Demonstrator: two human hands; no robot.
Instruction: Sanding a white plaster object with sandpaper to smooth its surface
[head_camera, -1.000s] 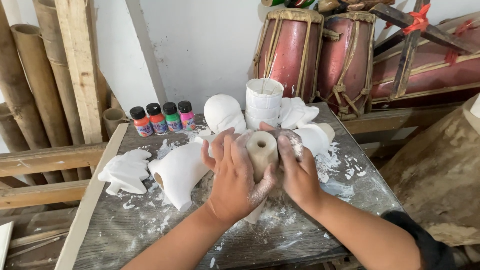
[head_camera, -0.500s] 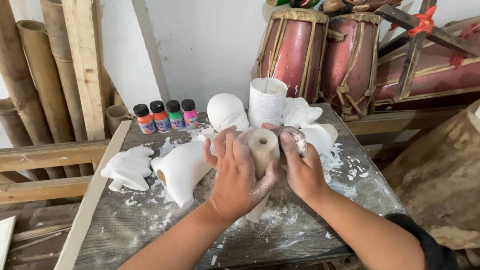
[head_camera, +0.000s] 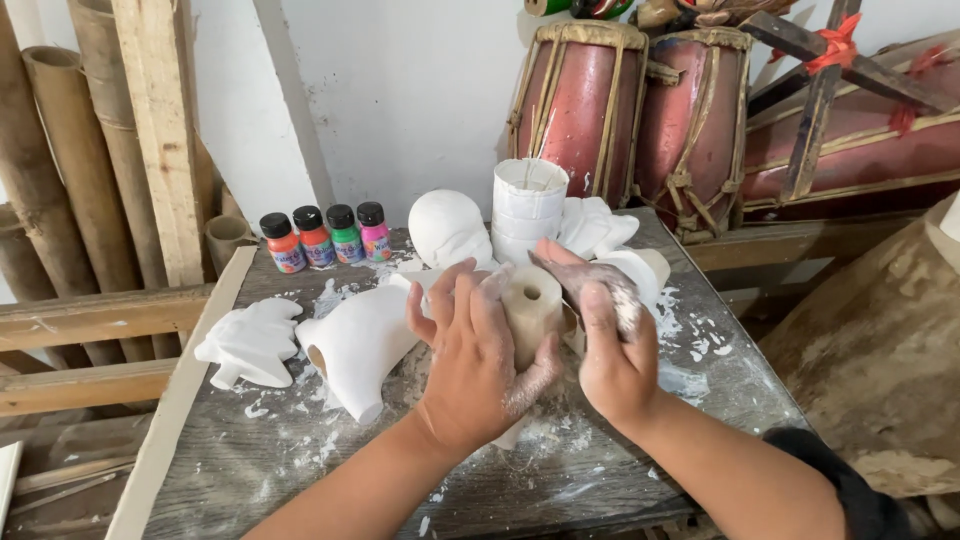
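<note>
Rough grey planks form the worktable (head_camera: 250, 470), dusted with white plaster crumbs, and we stand over it with both hands close together. Our left hand (head_camera: 478, 360) and right hand (head_camera: 610, 340) wrap a pale plaster cylinder (head_camera: 530, 308) with a hole in its top; it stands upright between our palms, clasped from both sides. Just left of the left hand lies a white hollow cast (head_camera: 360, 345), then a leaf-shaped cast (head_camera: 250, 343). Beyond our fingers stand a white mould cup (head_camera: 528, 205), a plaster head (head_camera: 447, 228) and four paint bottles (head_camera: 325, 238).
</note>
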